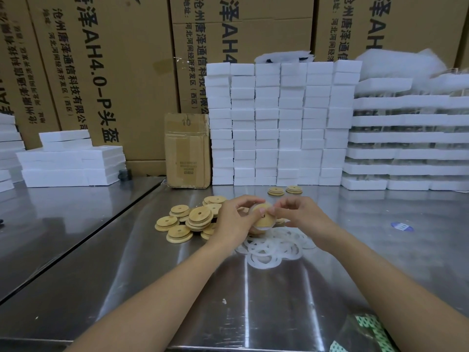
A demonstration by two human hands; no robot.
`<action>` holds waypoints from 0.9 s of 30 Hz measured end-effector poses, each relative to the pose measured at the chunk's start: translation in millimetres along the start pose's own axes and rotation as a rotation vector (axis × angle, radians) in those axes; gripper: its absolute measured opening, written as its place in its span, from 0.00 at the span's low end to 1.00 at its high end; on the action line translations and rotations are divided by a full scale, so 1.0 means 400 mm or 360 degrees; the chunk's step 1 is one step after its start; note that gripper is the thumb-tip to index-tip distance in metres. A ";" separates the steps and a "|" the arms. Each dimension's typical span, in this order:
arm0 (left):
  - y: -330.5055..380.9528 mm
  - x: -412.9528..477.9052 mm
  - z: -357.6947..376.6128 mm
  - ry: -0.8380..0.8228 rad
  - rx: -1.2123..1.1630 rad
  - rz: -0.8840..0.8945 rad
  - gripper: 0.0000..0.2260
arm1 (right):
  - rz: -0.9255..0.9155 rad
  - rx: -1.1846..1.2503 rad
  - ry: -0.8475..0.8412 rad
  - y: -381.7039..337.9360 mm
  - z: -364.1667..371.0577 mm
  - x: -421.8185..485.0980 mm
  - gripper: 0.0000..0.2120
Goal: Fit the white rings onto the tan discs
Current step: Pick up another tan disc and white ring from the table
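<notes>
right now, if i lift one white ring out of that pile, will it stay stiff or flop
Probably floppy: the white rings look thin and translucent, lying in overlapping loops. Likely light too. Being tangled, one may drag neighbours across the smooth metal table.

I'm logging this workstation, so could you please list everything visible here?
Loose discs: one pile, tan, left of the hands.
Set-aside discs: two, tan, behind the hands.
Held disc: one, tan, between both hands.
Rings: one heap, white, near side of hands.
Foam blocks: many stacks, white, along the back.
Small carton: one, brown, left of tall foam stacks.
Large cartons: several, brown, rear wall.
Sticker: one, blue, table's right.
Steel tables: two, silver, side by side.
Left hand: one, gripping the Held disc.
Right hand: one, pinching its edge.
</notes>
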State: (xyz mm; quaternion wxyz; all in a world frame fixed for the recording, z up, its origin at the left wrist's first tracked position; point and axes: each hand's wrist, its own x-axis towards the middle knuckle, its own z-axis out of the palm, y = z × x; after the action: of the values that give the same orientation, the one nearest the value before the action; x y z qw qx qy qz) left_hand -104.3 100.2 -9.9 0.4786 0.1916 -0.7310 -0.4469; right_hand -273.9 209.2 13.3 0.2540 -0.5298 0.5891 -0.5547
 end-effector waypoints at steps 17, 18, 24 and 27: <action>0.010 -0.003 0.001 -0.0060 -0.0068 -0.0230 0.12 | -0.0152 -0.0264 0.0157 0.003 -0.006 -0.008 0.10; 0.009 -0.007 0.005 -0.0124 -0.0069 -0.0215 0.13 | -0.0184 -0.0250 0.0151 0.002 -0.005 -0.007 0.08; 0.007 -0.006 0.005 -0.0077 -0.0300 -0.0327 0.12 | -0.0161 -0.0132 -0.0212 -0.008 0.000 -0.012 0.16; 0.007 -0.002 -0.008 -0.0100 -0.0515 -0.0475 0.12 | -0.0140 -0.0138 -0.0325 -0.002 0.007 -0.010 0.28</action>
State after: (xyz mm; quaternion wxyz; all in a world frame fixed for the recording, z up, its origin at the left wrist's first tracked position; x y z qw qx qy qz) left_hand -100.6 100.6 -7.5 0.4086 0.2045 -0.6279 -0.6301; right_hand -270.0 211.9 12.0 0.2650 -0.6194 0.5598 -0.4825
